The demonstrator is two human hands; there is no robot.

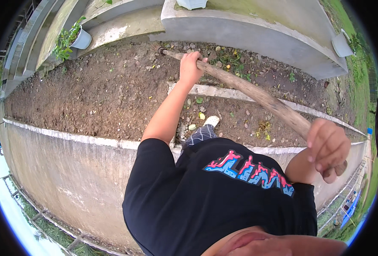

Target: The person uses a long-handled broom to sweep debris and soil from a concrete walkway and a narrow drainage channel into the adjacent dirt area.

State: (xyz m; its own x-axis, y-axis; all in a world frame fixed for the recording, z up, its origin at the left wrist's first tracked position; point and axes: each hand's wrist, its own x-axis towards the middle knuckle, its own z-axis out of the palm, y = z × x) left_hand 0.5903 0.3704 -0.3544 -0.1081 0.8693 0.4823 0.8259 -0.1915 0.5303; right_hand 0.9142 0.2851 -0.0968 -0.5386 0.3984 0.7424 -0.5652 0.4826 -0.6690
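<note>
A long garden tool with a thick, rough wooden handle (257, 94) slants across the view, from the soil at upper middle to my right side. My left hand (191, 67) is closed around the handle near its far end. Over by the butt end, my right hand (327, 147) wraps the handle, its fingers curled over the wood. A dark metal ring shows where the handle meets the ground; the tool's head is too small and soil-coloured to make out. Brown, clumpy soil (99, 98) with scattered stones and leaves lies around it.
Low concrete edging (231, 93) crosses the bed beside my shoe (212, 121). A grey concrete ledge (248, 34) bounds the far side. White plant pots (82, 39) stand on the concrete at left and right. Behind me runs a pale wall (78, 170).
</note>
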